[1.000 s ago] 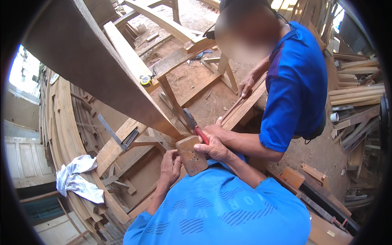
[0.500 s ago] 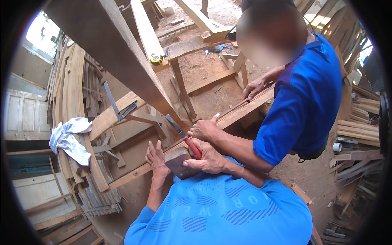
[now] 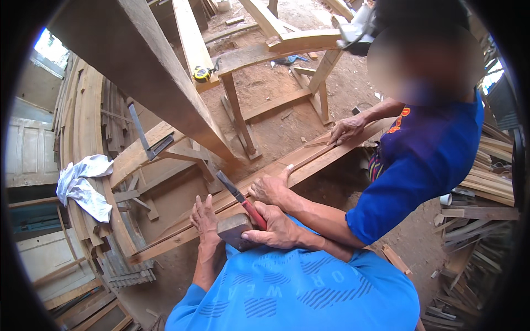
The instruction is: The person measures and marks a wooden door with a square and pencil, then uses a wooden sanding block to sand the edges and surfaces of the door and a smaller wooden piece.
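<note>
My right hand [image 3: 279, 227] is closed around a red-handled chisel [image 3: 253, 214], its dark metal blade pointing up and away to the left. The same hand also grips a worn, greyish wooden block [image 3: 234, 227] under the thumb. To the left, my left hand [image 3: 205, 219] rests at the near edge of a long wooden plank [image 3: 182, 238], fingers spread and holding nothing. A co-worker in a dark blue shirt has one hand [image 3: 269, 187] on the plank just beyond my right hand. Their other hand [image 3: 348, 130] touches it farther right, beside a thin wood strip [image 3: 316, 144].
A thick timber post [image 3: 149, 71] slants across the upper left. Beyond the plank stand a wooden frame [image 3: 237, 113], a yellow tape measure [image 3: 202, 74] and a metal square [image 3: 144, 135]. A white cloth [image 3: 85, 185] hangs over boards at left; scrap wood [image 3: 477, 243] is piled at right.
The co-worker's head and torso have shifted right, uncovering more of the plank. My right hand keeps hold of the chisel and block; the chisel blade shows more clearly. My left hand stays spread.
</note>
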`<state>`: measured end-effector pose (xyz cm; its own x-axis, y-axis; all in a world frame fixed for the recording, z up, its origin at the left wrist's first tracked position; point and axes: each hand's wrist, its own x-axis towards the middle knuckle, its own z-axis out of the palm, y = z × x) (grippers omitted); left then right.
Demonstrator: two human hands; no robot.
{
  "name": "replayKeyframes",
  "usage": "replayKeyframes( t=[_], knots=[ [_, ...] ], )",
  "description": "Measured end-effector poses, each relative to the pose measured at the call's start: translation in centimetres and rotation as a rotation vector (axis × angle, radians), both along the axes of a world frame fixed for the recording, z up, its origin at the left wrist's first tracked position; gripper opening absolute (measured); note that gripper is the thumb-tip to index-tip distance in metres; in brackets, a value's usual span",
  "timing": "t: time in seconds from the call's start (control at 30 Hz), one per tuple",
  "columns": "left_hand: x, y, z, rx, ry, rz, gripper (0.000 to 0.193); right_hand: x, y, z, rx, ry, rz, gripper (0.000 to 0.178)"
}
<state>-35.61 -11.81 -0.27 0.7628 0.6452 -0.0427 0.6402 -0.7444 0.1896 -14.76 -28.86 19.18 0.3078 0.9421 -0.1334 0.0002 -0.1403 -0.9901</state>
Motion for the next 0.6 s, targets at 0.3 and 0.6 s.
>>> replayKeyframes(
  t=[0.3, 0.6],
  knots=[
    [2.8, 3.5, 5.2, -0.639, 0.267, -0.226, 0.083, 0.2, -0.1, -1.5, -0.089, -0.003, -0.039, 0.039],
    [3.7, 3.6, 3.1, -0.784, 0.074, -0.21, 0.052, -0.1, 1.2, -0.5, 0.01, 0.006, -0.051, 0.04]
  ],
)
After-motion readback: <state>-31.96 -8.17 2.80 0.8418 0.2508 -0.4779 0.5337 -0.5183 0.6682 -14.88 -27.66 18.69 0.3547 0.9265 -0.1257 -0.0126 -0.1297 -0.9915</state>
